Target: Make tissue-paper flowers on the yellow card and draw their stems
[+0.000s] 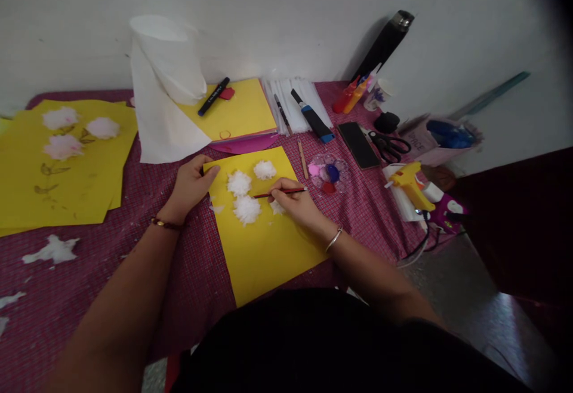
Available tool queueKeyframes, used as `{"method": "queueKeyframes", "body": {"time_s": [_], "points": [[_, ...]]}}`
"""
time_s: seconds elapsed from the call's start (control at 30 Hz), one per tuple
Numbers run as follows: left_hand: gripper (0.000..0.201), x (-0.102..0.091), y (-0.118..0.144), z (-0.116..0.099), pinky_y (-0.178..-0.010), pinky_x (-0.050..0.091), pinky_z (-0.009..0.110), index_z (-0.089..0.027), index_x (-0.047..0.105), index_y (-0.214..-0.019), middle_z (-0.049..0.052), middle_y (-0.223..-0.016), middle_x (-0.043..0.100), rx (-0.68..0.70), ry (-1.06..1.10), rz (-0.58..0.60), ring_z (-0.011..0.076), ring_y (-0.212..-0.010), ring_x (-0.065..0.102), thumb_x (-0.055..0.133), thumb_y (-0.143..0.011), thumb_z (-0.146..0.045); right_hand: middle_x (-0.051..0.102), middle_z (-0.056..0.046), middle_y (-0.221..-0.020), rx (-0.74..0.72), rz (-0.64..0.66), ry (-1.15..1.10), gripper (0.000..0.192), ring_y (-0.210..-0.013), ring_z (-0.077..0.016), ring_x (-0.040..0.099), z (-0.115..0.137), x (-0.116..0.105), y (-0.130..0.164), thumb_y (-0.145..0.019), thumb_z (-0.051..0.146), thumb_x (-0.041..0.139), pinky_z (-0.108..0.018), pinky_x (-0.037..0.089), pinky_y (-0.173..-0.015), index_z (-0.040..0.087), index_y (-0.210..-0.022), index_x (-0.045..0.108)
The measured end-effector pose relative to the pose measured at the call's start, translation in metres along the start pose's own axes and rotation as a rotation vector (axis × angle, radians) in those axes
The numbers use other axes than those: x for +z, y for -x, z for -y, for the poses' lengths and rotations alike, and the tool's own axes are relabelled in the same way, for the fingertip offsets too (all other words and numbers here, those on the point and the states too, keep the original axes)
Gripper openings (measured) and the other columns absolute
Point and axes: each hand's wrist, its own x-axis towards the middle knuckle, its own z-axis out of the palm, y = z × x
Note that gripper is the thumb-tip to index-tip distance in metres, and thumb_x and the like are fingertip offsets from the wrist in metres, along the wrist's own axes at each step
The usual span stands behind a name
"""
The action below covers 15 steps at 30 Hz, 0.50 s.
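Observation:
My right hand (289,197) is closed around a slim red-and-black pencil (293,190). Its point reaches left, close beside white fluffy tufts on a yellow sheet (264,255). Two tufts, an upper one (239,183) and a lower one (247,209), sit one above the other, and a smaller tuft (265,169) lies up to the right. Another white scrap (277,206) is partly covered by my right hand. At the sheet's upper left edge, my left hand (197,179) grips it, thumb on top; its other fingers are partly hidden.
Yellow sheets with pinkish fluffy flowers (62,119) lie left, near torn white scraps (52,250). Behind stand a white paper roll (165,64) and a marker (213,97). To the right are a paint palette (329,174), phone (359,144), scissors (389,145) and yellow glue gun (410,185).

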Motion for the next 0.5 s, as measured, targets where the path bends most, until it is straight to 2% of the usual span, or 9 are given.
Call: {"method": "queueKeyframes", "body": {"time_s": [0.13,0.33,0.5], "points": [[0.015,0.0,0.001,-0.001,-0.051,0.037,0.026,-0.022,0.057,-0.078,-0.001,-0.068,0.056,0.005,-0.01,-0.009,0.014,-0.06,0.047,0.057,-0.079,-0.037,0.067,0.0,-0.074,0.017,-0.085,-0.103,0.014,-0.07,-0.0142,0.06,0.008,-0.009,0.01,-0.087,0.028,0.054,-0.025,0.044,-0.064,0.02,-0.079,0.061],[0.016,0.0,0.0,0.001,-0.051,0.038,0.027,-0.023,0.057,-0.079,-0.001,-0.067,0.057,-0.001,-0.005,0.001,0.0147,-0.06,0.049,0.057,-0.08,-0.038,0.066,-0.001,-0.075,0.017,0.05,-0.094,0.012,-0.07,-0.0142,0.062,0.008,-0.028,0.044,-0.089,0.026,0.055,-0.027,0.047,-0.066,0.02,-0.085,0.064],[0.015,0.0,-0.001,0.003,-0.05,0.038,0.028,-0.023,0.056,-0.079,-0.001,-0.066,0.057,0.007,0.002,-0.006,0.0151,-0.059,0.049,0.058,-0.08,-0.038,0.064,-0.002,-0.076,0.049,0.096,-0.031,0.012,-0.071,-0.0142,0.06,-0.004,-0.024,0.053,-0.089,0.025,0.054,-0.027,0.046,-0.064,0.02,-0.083,0.063]]}}
